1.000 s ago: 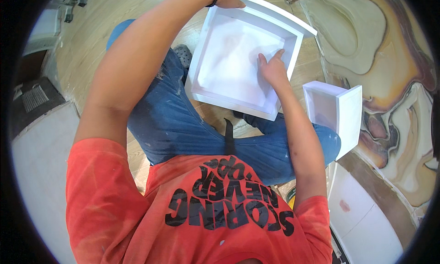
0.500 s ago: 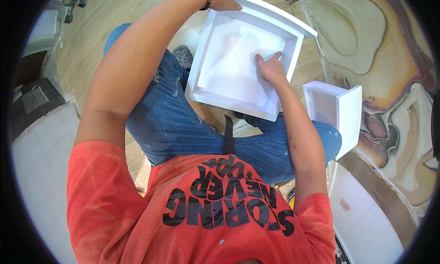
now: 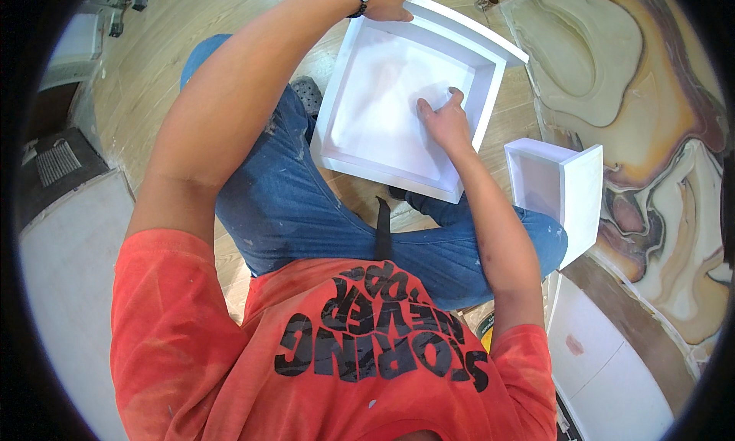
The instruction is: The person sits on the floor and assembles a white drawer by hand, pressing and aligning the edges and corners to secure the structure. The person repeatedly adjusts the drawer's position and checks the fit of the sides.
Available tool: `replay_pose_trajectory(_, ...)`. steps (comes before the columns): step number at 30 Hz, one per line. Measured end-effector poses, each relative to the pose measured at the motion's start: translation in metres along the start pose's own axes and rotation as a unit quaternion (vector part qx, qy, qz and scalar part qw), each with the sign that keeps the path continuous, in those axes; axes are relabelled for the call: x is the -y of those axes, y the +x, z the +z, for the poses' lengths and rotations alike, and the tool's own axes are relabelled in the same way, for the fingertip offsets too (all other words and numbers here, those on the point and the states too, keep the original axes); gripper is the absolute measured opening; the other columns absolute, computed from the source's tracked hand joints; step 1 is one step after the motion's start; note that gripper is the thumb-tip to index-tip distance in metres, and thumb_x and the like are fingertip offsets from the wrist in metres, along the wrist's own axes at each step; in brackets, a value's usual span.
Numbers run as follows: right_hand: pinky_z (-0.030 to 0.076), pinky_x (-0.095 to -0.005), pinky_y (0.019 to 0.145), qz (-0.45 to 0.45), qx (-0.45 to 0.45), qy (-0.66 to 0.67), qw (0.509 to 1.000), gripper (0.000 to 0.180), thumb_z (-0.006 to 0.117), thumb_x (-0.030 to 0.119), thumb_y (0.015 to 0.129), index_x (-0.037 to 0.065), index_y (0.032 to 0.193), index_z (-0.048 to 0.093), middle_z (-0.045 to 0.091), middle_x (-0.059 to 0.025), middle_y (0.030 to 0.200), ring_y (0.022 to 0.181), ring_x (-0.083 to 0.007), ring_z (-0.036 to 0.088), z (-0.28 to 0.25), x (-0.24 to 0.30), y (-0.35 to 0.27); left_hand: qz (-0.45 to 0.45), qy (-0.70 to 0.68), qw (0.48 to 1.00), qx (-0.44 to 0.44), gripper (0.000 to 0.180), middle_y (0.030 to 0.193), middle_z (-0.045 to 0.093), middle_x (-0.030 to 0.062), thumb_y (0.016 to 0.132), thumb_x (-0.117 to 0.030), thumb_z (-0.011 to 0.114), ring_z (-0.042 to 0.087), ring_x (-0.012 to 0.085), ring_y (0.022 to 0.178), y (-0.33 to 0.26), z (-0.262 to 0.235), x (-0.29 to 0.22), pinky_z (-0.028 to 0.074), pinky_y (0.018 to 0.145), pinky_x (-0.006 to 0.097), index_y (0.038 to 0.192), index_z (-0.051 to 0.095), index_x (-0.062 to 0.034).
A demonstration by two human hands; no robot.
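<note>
A white drawer (image 3: 383,96) with a slightly curved front panel (image 3: 467,29) lies tilted across my lower legs, its inside facing up. At its far left corner my left hand (image 3: 389,0) grips the edge by the front panel. Part of that hand is cut off by the picture's top edge. My right hand (image 3: 445,122) is inside the drawer, over its bottom near the right wall. Its thumb and forefinger stand apart and nothing shows between them; the other fingers are partly hidden.
To the right, a smaller white drawer (image 3: 578,188) stands by my knee, beside a swirl-patterned brown and cream slab (image 3: 635,135). A small can-like object (image 3: 486,1) is at the far right. Dark equipment (image 3: 57,161) and a white panel (image 3: 76,249) are at the left.
My right hand has shifted slightly left, away from the drawer's right wall. My left hand has moved a little to the right along with its grip; the drawer has barely moved.
</note>
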State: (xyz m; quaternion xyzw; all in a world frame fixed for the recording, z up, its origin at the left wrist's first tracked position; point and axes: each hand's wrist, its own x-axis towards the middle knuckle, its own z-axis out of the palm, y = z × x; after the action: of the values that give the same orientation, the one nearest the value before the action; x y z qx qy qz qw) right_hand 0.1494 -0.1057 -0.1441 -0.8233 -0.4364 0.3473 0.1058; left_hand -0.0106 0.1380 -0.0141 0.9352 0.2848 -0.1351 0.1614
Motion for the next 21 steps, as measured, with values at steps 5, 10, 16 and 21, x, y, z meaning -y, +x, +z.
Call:
replay_pose_trajectory(5, 0.053, -0.0445, 0.103, 0.047, -0.016, -0.009, 0.999, 0.121, 0.071, 0.05, 0.091, -0.023, 0.154, -0.002, 0.062, -0.045, 0.122, 0.117, -0.0507, 0.066, 0.002, 0.001, -0.002, -0.012, -0.009, 1.0, -0.006, 0.061, 0.127, 0.069, 0.0269, 0.094, -0.044, 0.067, 0.066, 0.0424, 0.12, 0.005, 0.007, 0.002, 0.051, 0.105, 0.048, 0.138, 0.062, -0.002)
replay_pose_trajectory(10, 0.053, -0.043, 0.105, 0.073, -0.001, 0.017, 0.997, 0.121, 0.071, 0.051, 0.09, -0.024, 0.154, 0.0, 0.061, -0.0454, 0.125, 0.12, -0.0504, 0.065, -0.002, -0.004, 0.009, -0.004, -0.018, 1.0, -0.02, 0.064, 0.129, 0.068, 0.0275, 0.093, -0.043, 0.067, 0.064, 0.0415, 0.123, 0.007, 0.009, 0.004, 0.049, 0.107, 0.047, 0.141, 0.06, -0.0017)
replay_pose_trajectory(16, 0.052, -0.044, 0.106, 0.066, 0.017, 0.001, 0.998, 0.117, 0.072, 0.047, 0.09, -0.021, 0.156, 0.003, 0.061, -0.0445, 0.126, 0.121, -0.0498, 0.064, -0.002, -0.008, 0.013, 0.007, -0.002, 1.0, -0.026, 0.064, 0.129, 0.068, 0.0277, 0.094, -0.044, 0.066, 0.064, 0.0412, 0.122, 0.011, 0.015, 0.009, 0.049, 0.107, 0.047, 0.141, 0.06, -0.0019)
replay_pose_trajectory(21, 0.052, -0.0452, 0.106, 0.042, -0.004, -0.014, 0.999, 0.106, 0.071, 0.04, 0.092, -0.016, 0.158, 0.01, 0.063, -0.0428, 0.125, 0.12, -0.0494, 0.065, -0.004, -0.004, 0.003, -0.001, 0.003, 1.0, -0.015, 0.064, 0.128, 0.068, 0.0283, 0.093, -0.045, 0.066, 0.064, 0.0421, 0.122, 0.009, 0.011, 0.004, 0.05, 0.107, 0.047, 0.14, 0.061, -0.0018)
